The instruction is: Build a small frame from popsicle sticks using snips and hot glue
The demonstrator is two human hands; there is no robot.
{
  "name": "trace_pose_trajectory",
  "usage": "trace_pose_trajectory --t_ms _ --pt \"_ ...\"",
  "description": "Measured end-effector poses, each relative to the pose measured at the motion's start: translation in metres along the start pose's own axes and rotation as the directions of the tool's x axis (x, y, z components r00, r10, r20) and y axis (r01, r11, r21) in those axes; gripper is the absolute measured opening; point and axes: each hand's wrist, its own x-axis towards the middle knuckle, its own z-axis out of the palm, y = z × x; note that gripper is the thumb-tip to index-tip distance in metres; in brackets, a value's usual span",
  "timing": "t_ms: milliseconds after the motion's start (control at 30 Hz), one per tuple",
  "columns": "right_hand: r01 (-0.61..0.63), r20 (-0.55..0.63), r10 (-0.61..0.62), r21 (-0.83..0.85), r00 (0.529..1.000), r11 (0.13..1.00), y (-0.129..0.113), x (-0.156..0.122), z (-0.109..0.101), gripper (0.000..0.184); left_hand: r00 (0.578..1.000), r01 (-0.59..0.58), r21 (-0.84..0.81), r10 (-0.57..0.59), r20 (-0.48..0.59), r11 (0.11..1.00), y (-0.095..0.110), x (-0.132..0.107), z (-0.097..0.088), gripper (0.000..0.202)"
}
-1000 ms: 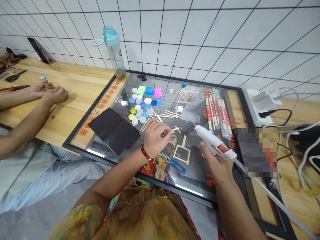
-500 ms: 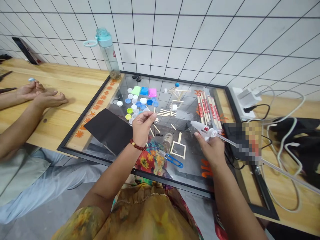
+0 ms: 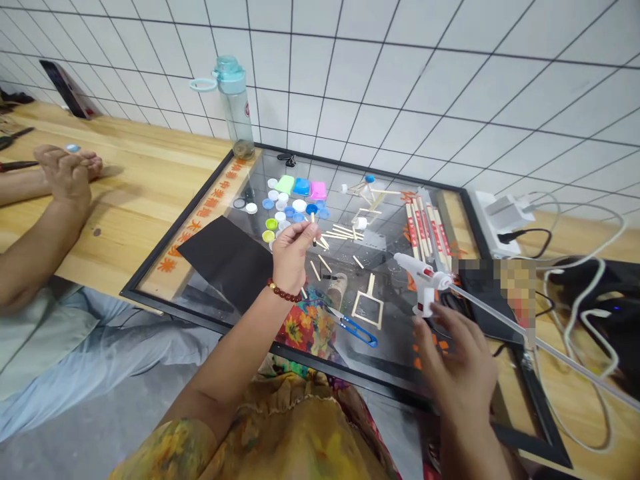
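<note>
Between thumb and fingertips my left hand (image 3: 291, 252) pinches a short wooden stick (image 3: 313, 218), held upright over the glass-topped board. My right hand (image 3: 457, 360) has its fingers apart with nothing in them, just below a white glue gun (image 3: 424, 280). The glue gun stands on the board with a long clear glue stick (image 3: 487, 311) coming out of its back. A small square stick frame with a handle (image 3: 369, 308) lies between my hands. Close to it are blue-handled thread snips (image 3: 358, 331). Loose wooden sticks (image 3: 344, 233) lie beyond my left hand.
Bottle caps (image 3: 299, 205) and coloured clay packs (image 3: 301, 187) lie at the back, near a stick model (image 3: 367, 197). Black card (image 3: 225, 260) is at left. A water bottle (image 3: 235, 107) stands by the wall; cables (image 3: 595, 280) sprawl right. Another person's hands (image 3: 67, 170) rest at left.
My right hand has let go of the glue gun and drawn back toward me, fingers opening. My left hand still holds the stick. The other person's hands have come together.
</note>
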Motion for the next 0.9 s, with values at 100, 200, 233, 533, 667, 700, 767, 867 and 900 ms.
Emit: trace_pose_trajectory --t_ms 100,200,233,533,667,700,767,867,900 --pt "0.215 0.232 -0.262 0.208 0.937 0.954 -0.032 0.005 0.014 0.014 1.0 0.024 -0.015 -0.023 0.016 1.0 -0.001 0.0 0.001 0.022" --pt "0.328 0.346 -0.376 0.192 0.86 0.925 -0.052 0.03 0.046 0.014 0.999 0.026 -0.028 -0.025 0.021 0.999 -0.002 0.0 0.0 0.022" --pt "0.343 0.378 -0.392 0.192 0.839 0.919 -0.056 0.038 0.057 0.017 1.0 0.025 -0.029 -0.025 0.019 0.999 -0.002 0.0 0.0 0.022" --pt "0.606 0.633 -0.459 -0.022 0.624 0.795 -0.077 0.073 0.094 0.028 0.999 0.042 -0.028 -0.041 0.034 0.999 -0.003 0.002 -0.001 0.021" --pt "0.64 0.688 -0.455 -0.018 0.565 0.768 -0.08 0.076 0.096 0.024 0.996 0.056 -0.009 -0.055 0.068 0.998 -0.005 0.0 0.0 0.019" --pt "0.64 0.688 -0.458 -0.012 0.563 0.768 -0.08 0.077 0.096 0.024 0.995 0.063 -0.014 -0.061 0.078 0.998 -0.006 0.0 0.0 0.019" --pt "0.618 0.657 -0.471 0.009 0.589 0.786 -0.076 0.076 0.095 0.023 0.992 0.087 -0.038 -0.084 0.091 0.995 -0.007 0.0 0.0 0.02" --pt "0.449 0.499 -0.443 0.116 0.745 0.886 -0.063 0.074 0.091 0.02 0.985 0.159 -0.065 -0.153 0.084 0.985 -0.008 0.001 0.0 0.025" --pt "0.349 0.435 -0.396 0.188 0.809 0.918 -0.058 0.073 0.089 0.017 0.98 0.185 -0.058 -0.181 0.079 0.981 -0.008 0.001 0.0 0.026"
